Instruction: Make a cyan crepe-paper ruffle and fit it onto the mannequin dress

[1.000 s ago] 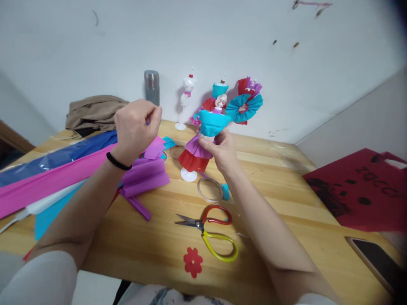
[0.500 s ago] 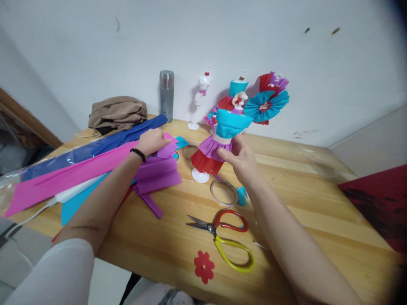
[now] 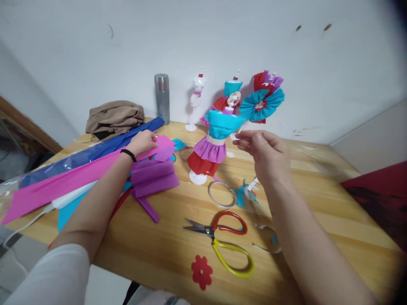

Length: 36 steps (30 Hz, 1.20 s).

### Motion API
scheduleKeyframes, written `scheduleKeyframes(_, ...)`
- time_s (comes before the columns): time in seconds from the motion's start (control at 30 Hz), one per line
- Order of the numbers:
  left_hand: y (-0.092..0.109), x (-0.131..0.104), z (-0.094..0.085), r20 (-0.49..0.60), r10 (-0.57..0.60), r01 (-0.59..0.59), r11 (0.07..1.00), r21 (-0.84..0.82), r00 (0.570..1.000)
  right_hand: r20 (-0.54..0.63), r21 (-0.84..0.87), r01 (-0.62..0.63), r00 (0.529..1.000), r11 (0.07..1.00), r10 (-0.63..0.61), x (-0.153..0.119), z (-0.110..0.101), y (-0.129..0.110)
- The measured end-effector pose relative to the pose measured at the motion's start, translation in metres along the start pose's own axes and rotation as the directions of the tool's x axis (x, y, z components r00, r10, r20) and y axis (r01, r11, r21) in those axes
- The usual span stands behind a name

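A small dress form [image 3: 219, 140] stands upright on a white round base, dressed in a blue top, white waistband, purple ruffle and red skirt. My right hand [image 3: 265, 150] hovers just right of it, apart from the skirt, thumb and fingertips close together; whether anything tiny is between them is unclear. Over the pink paper [image 3: 79, 169] at the left, my left hand [image 3: 143, 144] has bent fingers at the paper's upper edge. Purple crepe paper [image 3: 155, 178] lies beside that wrist. Open scissors [image 3: 208, 231] and a red paper flower [image 3: 202, 272] lie near the front edge.
Against the wall stand a grey bottle [image 3: 162, 99], a bare form [image 3: 197, 91] and decorated forms with a blue rosette [image 3: 262, 105]. Tape rolls, one a ring [image 3: 221, 194], and blue scraps [image 3: 241, 195] lie mid-table. Brown cloth [image 3: 116, 116] sits back left.
My right hand has let go of the skirt and moved right, uncovering scraps and tape on the table. My left hand has shifted slightly left. The whole view has shifted a little.
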<state>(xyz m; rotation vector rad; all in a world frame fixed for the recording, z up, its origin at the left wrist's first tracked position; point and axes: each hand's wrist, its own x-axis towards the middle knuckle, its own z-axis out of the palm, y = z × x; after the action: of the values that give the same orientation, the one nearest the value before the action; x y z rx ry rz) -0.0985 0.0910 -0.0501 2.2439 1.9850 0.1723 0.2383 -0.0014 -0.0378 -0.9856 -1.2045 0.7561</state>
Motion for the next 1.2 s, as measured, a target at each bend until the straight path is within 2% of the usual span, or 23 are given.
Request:
scheduleKeyframes(0.1, 0.007, -0.005, 0.001, 0.037, 0.09, -0.091, 0.996, 0.01, 0.995, 0.001, -0.026, 0.022, 1.0, 0.999, -0.022, -0.002, 0.002, -0.004)
scheduleKeyframes(0.2, 0.022, -0.01, 0.013, 0.118, 0.227, -0.228, 0.974, -0.001, 0.967, 0.014, -0.065, 0.048, 0.999, 0.997, -0.047, -0.004, 0.004, -0.007)
scheduleKeyframes(0.27, 0.03, -0.01, 0.022, 0.112, 0.254, -0.259, 0.965, 0.031, 0.961, 0.038, -0.114, 0.068, 0.997, 0.991, -0.064, -0.005, 0.004, -0.009)
scheduleKeyframes(0.4, 0.028, -0.003, 0.027, 0.087, 0.218, -0.226, 0.97, 0.094, 0.972, 0.096, -0.234, 0.072, 0.994, 0.97, -0.05, -0.003, 0.0, -0.01)
scheduleKeyframes(0.53, 0.018, -0.003, 0.014, 0.118, 0.218, -0.229, 0.969, 0.096, 0.969, 0.132, -0.473, 0.013, 0.99, 0.881, 0.056, -0.001, -0.002, -0.01)
scheduleKeyframes(0.6, 0.018, -0.008, 0.006, 0.154, 0.232, -0.246, 0.966, 0.076, 0.96, 0.122, -0.55, 0.019, 0.991, 0.835, 0.058, -0.002, -0.001, -0.011)
scheduleKeyframes(0.73, 0.025, -0.014, 0.002, 0.125, 0.22, -0.232, 0.969, 0.084, 0.967, 0.156, -0.606, 0.093, 0.988, 0.79, 0.003, -0.004, 0.003, -0.013)
scheduleKeyframes(0.87, 0.032, -0.011, 0.016, 0.02, 0.181, -0.182, 0.975, 0.13, 0.983, 0.211, -0.664, 0.116, 0.977, 0.738, 0.037, -0.005, 0.006, -0.012)
scheduleKeyframes(1.0, 0.031, -0.009, 0.027, 0.025, 0.174, -0.175, 0.976, 0.131, 0.985, 0.199, -0.721, 0.106, 0.978, 0.685, 0.057, -0.004, 0.007, -0.008)
scheduleKeyframes(1.2, 0.028, -0.01, 0.013, -0.006, 0.191, -0.19, 0.981, 0.038, 0.982, 0.195, -0.78, 0.121, 0.979, 0.614, 0.054, -0.003, 0.007, -0.003)
